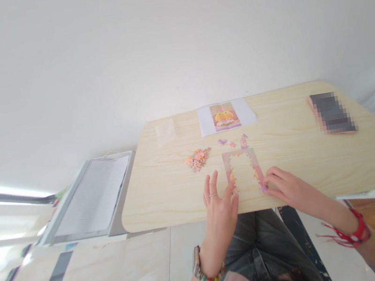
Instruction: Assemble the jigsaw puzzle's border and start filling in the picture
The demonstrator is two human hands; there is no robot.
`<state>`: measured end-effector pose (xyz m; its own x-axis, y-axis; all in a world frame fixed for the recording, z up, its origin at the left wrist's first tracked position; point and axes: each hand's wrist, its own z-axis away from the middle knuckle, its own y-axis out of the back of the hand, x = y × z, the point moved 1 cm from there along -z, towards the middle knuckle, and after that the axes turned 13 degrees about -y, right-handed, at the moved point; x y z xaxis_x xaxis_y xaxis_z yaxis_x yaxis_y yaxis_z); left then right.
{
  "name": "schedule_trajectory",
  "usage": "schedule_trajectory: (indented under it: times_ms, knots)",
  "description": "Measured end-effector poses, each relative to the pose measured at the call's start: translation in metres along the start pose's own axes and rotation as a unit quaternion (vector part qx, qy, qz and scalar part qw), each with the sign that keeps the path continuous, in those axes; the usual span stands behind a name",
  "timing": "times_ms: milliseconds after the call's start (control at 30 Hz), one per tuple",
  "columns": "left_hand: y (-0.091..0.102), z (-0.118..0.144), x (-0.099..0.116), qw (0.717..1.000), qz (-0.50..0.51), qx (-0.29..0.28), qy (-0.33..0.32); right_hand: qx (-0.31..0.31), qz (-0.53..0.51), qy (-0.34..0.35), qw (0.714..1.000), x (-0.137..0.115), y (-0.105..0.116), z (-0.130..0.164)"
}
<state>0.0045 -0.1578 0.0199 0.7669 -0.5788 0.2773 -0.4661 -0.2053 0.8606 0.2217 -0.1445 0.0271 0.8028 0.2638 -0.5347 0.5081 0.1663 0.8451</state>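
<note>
Pink puzzle frame (pixel 242 166) flanked by flat left hand (pixel 219 204), curled right hand (pixel 287 187).

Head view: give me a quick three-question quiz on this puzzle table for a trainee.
1. True or false: the right hand rests on the lower right corner of the puzzle frame.
2. Where does the pile of loose pieces lie? A. left of the frame; B. on the reference picture; C. beside the phone.
3. Fill in: the left hand lies flat on the table with its fingers ____.

Key
1. True.
2. A.
3. Spread, its thumb by the frame's lower left corner.
</note>
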Motion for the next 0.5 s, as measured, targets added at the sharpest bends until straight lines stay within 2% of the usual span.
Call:
schedule_trajectory:
  times_ms: [133,267,400,500]
  knots:
    - [0.0,-0.002,-0.002,1.0,0.007,0.002,0.001,0.04,0.018,-0.031,0.999,0.019,0.011,-0.02]
    - [0.002,-0.005,-0.007,1.0,-0.001,0.012,-0.001,0.078,0.061,-0.053,0.994,0.049,0.023,-0.057]
    - [0.001,-0.005,-0.014,0.999,-0.012,0.033,-0.002,0.076,0.094,-0.073,0.99,0.071,0.026,-0.094]
    - [0.001,-0.004,-0.02,0.999,-0.021,0.047,0.0,0.053,0.106,-0.077,0.99,0.077,0.028,-0.109]
